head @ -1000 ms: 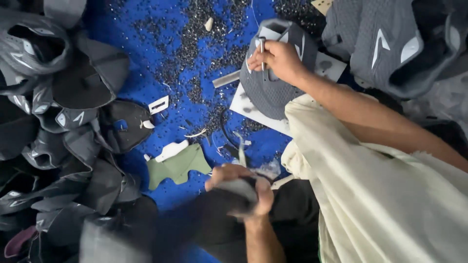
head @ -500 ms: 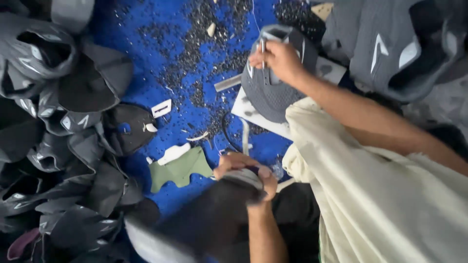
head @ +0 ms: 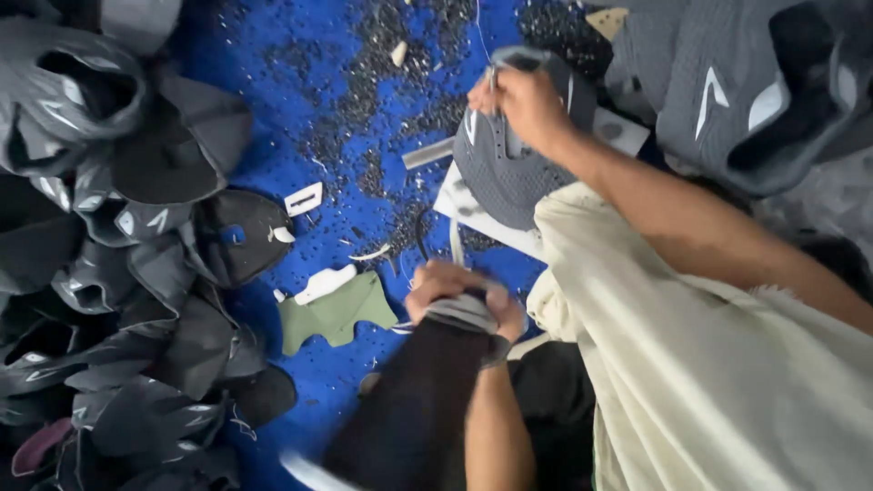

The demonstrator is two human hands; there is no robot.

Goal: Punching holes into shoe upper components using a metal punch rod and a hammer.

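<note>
The grey perforated mesh shoe upper (head: 509,177) is located at top centre, laid partly on a flat white board (head: 482,223) on the blue work surface (head: 273,55). Its upper edge is pinched by the right hand (head: 527,105), whose fingers are curled shut on the fabric; whether a thin tool is also held there cannot be told. The left hand (head: 459,305) is closed in a full fist around a dark, blurred, elongated object with a pale band (head: 409,409), just below the board. The step in hand is judged to be positioning of the upper while the dark object is brought near it. For the next move, a steady pinch and a taut edge are judged necessary. Open room is limited. A heap of dark shoe uppers (head: 109,273) borders the left, more grey uppers (head: 727,91) crowd the top right, and a cream garment (head: 709,364) fills the lower right. Between them, a green cut piece (head: 336,314) and scattered dark scraps (head: 391,100) lie on the surface.
</note>
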